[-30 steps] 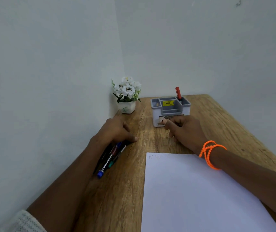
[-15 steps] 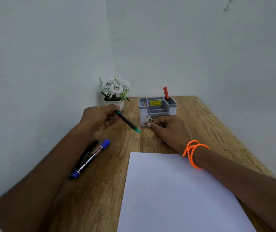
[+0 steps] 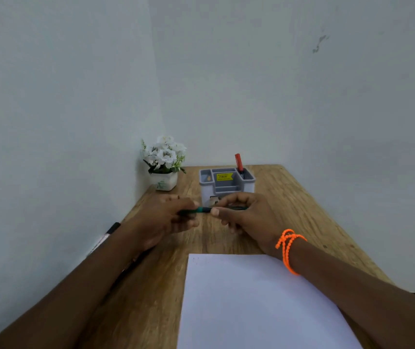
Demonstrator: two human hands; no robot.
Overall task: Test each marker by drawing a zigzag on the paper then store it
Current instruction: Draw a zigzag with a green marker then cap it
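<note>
A green marker (image 3: 202, 210) lies level between my two hands, just in front of the grey organizer (image 3: 227, 183). My left hand (image 3: 166, 217) grips its left end and my right hand (image 3: 246, 215) pinches its right part with thumb and fingers. A red marker (image 3: 238, 162) stands upright in the organizer's right back compartment. A white sheet of paper (image 3: 256, 303) lies on the wooden desk below my hands, with faint marks near its top left corner. Other markers (image 3: 111, 230) lie along the left wall, mostly hidden by my left forearm.
A small white pot of white flowers (image 3: 164, 162) stands in the back left corner beside the organizer. Walls close the desk (image 3: 302, 210) on the left and at the back. An orange bead bracelet (image 3: 288, 245) is on my right wrist.
My left hand lifted the green marker from the pile by the wall and brought it to the middle. My right hand came off the desk and took hold of its other end.
</note>
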